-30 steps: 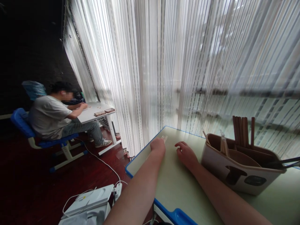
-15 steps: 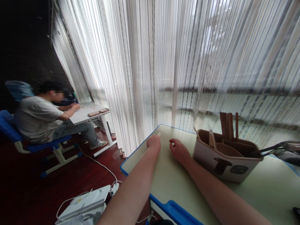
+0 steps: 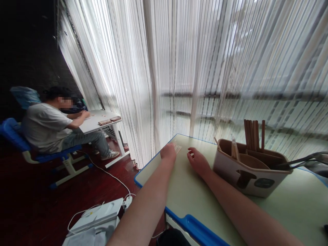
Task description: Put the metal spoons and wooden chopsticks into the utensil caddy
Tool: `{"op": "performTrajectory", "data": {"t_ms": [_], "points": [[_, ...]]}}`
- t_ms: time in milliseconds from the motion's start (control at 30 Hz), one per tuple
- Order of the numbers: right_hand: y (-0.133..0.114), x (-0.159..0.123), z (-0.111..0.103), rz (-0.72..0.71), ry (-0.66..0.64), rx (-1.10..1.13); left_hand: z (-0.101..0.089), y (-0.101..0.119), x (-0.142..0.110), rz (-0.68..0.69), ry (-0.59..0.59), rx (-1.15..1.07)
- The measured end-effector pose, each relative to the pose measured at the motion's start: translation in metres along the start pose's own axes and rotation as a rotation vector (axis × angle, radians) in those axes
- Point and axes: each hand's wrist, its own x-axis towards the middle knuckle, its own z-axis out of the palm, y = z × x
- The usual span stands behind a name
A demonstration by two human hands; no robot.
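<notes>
My left hand (image 3: 168, 152) is closed over the far left part of the table (image 3: 189, 194). A thin, pale, flat piece with lines on it (image 3: 177, 148) sticks out past its right side; the fingers are mostly hidden, and I cannot make out its kind. A short gap to the right, my right hand (image 3: 196, 160) is half curled with its fingers apart and nothing visible in them. Beside my right forearm stands a beige divided caddy (image 3: 252, 177), holding several brown sticks (image 3: 254, 135) and dark-handled tools.
Blue trim (image 3: 194, 229) edges the table. Sheer curtains (image 3: 179, 68) hang just behind it. To the left, a person (image 3: 48, 126) sits at a white desk (image 3: 93, 127). White equipment with cables (image 3: 97, 218) stands on the dark red floor.
The pale flat piece now shows more of its face beside my left hand; before, only a narrow edge showed. My right hand has barely moved, and the view has shifted slightly.
</notes>
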Motion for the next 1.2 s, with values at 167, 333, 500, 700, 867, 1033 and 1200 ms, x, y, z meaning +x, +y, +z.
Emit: {"op": "performTrajectory", "data": {"t_ms": [167, 333, 500, 700, 867, 1033, 1200], "points": [[0.001, 0.002, 0.000, 0.014, 0.001, -0.002, 0.004, 0.001, 0.001, -0.003, 0.060, -0.102], [0.002, 0.002, -0.001, -0.004, -0.001, -0.029, 0.006, 0.000, 0.002, -0.005, 0.072, -0.188], [0.005, 0.003, 0.000, -0.004, 0.000, -0.006, 0.004, -0.001, 0.000, -0.039, 0.091, -0.264], [-0.006, 0.006, -0.002, 0.174, 0.065, 0.337, 0.004, 0.000, -0.001, 0.035, 0.211, -0.520], [-0.033, 0.008, -0.009, 0.433, 0.081, 0.632, 0.004, 0.000, 0.002, 0.003, 0.261, -0.857], [-0.045, 0.013, -0.032, 0.489, 0.153, 0.725, -0.004, 0.005, 0.002, -0.031, -0.011, -1.425], [-0.055, 0.016, -0.048, 0.405, 0.097, 0.824, -0.011, 0.005, -0.002, 0.081, -0.362, -1.642]]}}
